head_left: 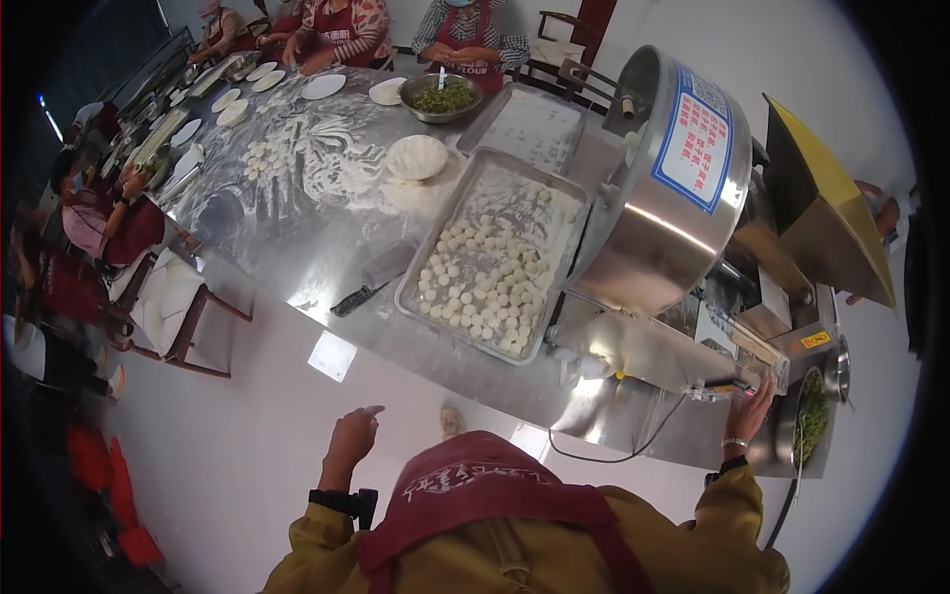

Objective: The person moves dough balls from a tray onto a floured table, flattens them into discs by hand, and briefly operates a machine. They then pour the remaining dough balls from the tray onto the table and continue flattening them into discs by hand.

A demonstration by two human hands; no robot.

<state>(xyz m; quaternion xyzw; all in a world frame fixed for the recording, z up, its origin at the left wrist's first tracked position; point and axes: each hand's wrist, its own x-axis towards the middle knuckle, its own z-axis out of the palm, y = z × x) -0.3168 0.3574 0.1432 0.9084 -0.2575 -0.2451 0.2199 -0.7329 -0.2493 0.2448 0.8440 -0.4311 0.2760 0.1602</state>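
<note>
Your right hand (749, 408) is on the right, and its fingers lie on the near front edge of the big shiny machine (663, 188). You can't tell if it grips the edge or only rests there. Just to the right of that hand stands a metal pot (789, 436) with chopped greens (813, 416) in it.

Your left hand (351, 436) is up in the air over the floor, near the close edge of the desk (297, 238). It is curled up small with one finger sticking out, and it holds nothing.

On the desk, just left of the machine, lies a long metal tray (515, 193). Many small white dough balls (485, 282) sit in its near half, and its far half is dusty with flour. Behind it lies a second tray (529, 124) that is only floury. Left of that one, at the far side, a metal bowl (406, 94) holds a green filling (442, 97). A round white pile (416, 156) sits between the bowl and the full tray.

A knife (368, 282) lies just left of the full tray. A yellow chute (826, 198) sticks up on the far right of the machine. A black cable (614, 455) hangs under the desk between your two hands. A chair (178, 307) stands at the left, and other people (465, 40) sit at the far end.
</note>
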